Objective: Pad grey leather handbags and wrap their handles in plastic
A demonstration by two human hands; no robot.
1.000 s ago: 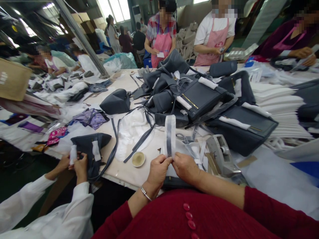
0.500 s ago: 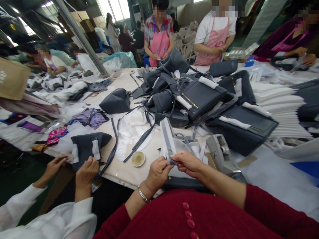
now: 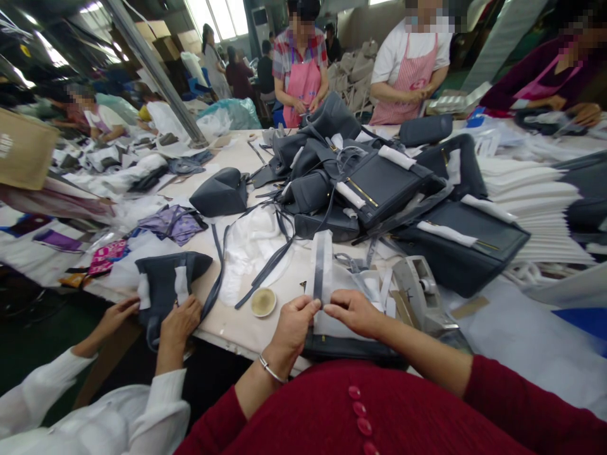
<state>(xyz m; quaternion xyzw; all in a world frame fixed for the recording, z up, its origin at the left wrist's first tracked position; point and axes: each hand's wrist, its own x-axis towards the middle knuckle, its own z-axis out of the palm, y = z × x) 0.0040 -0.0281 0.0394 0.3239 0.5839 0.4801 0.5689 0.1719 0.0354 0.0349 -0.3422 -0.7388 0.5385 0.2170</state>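
My left hand (image 3: pixel 293 325) and my right hand (image 3: pixel 351 311) pinch the lower end of a grey strap wrapped in white foam (image 3: pixel 322 263), which stands upright between them above the table's front edge. Both hands are closed on it, fingertips almost touching. Under them lies a dark grey bag (image 3: pixel 351 347) with white wrapping on top. A tape dispenser (image 3: pixel 422 292) sits just right of my right hand. A small round tin (image 3: pixel 263 302) rests on the table left of my left hand.
A heap of dark grey handbags (image 3: pixel 374 186) fills the middle of the table, with stacked white foam sheets (image 3: pixel 535 196) to the right. A co-worker in white sleeves at my left handles another grey bag (image 3: pixel 164 281). Several people stand at the far side.
The wrapped strap has swung from tilted left back to upright, and my hands have shifted slightly lower. The co-worker's hands have come back onto the bag at the left.
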